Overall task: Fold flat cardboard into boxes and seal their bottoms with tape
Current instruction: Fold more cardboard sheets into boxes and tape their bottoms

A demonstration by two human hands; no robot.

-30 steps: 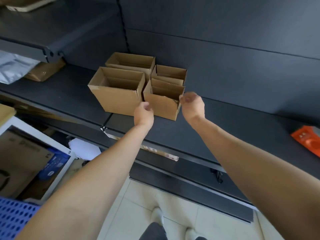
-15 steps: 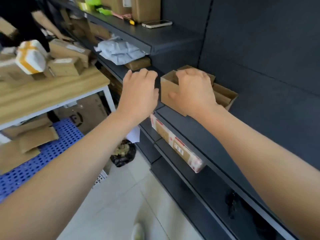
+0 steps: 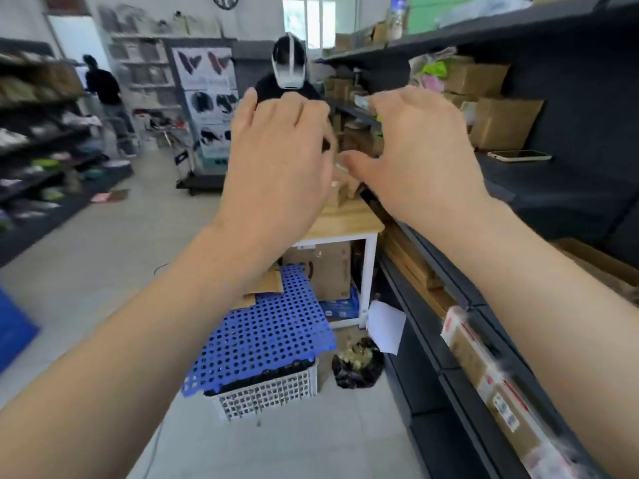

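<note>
I read both hands up in mid-air in front of the camera, backs toward me. Left hand (image 3: 276, 160): fingers loosely bent, nothing in it. Right hand (image 3: 415, 150): fingers spread and slightly curled, thumb pointing toward the left hand, also empty. The two hands are side by side, near each other but not touching, and touch no cardboard. Task material: small cardboard boxes (image 3: 340, 190) sit on the wooden table (image 3: 345, 223) beyond the hands, mostly hidden behind them and blurred, so I cannot tell how many. Flat cardboard pieces (image 3: 264, 284) lie at the far edge of the blue perforated panel (image 3: 262, 340), just below the left wrist. That panel rests on a white basket (image 3: 273, 392) on the floor. A larger cardboard box (image 3: 323, 271) stands under the table. A black bag (image 3: 358, 364) and a white sheet (image 3: 385, 324) lie on the floor between basket and dark shelving (image 3: 560, 195) on my right. The shelving holds brown cartons (image 3: 505, 124) with a phone (image 3: 520, 155) lying flat just in front of them; a labelled box (image 3: 484, 368) on a lower level is motion-blurred. A person in a white and black helmet (image 3: 288, 63) is behind the left hand, and another person (image 3: 102, 86) stands far back left at the racks.
</note>
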